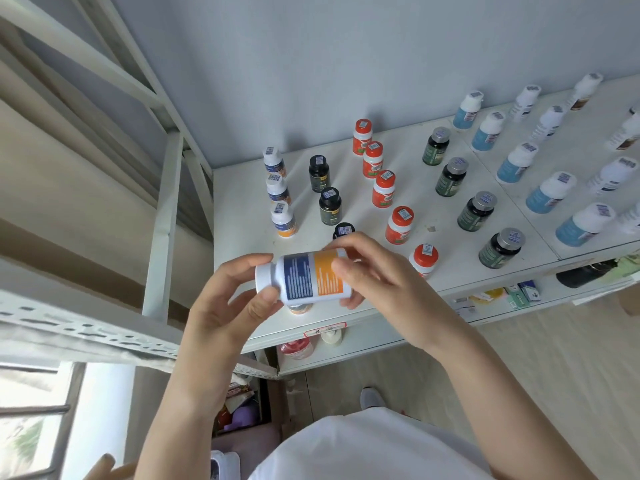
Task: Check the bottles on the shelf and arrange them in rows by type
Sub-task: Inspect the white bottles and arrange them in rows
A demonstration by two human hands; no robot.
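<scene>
Holds a white bottle [311, 278] with a blue and orange label in mid-air at the centre of the frame, just in front of the shelf [242, 209] edge. Lies on its side, long axis running left to right across the frame, cap [265, 276] toward the left. Grips the cap end with the left hand [225, 299], thumb pressed up under the neck and fingers curled closely over the top of the cap. Pinches the base end with the right hand [375, 271], fingers bent over the orange part of the label, thumb below, nothing else held. Looks like a label check, with the putting back yet to come. Shows the matching row [277, 190] of blue and orange bottles at the left of the shelf, above and slightly left of the held one, so closer to the left hand. Probably includes one more bottle [299, 308] of that kind directly beneath the held one, though mostly hidden and hard to tell. Calls for turning the long axis upright, cap up, before setting down in line with that row. Leaves little room on the right, with black bottles [330, 206] just beside that row, one of them tucked behind the right fingers, and red bottles [383, 188] farther right. Risks a knock on the nearest black one if swung upright carelessly.
</scene>
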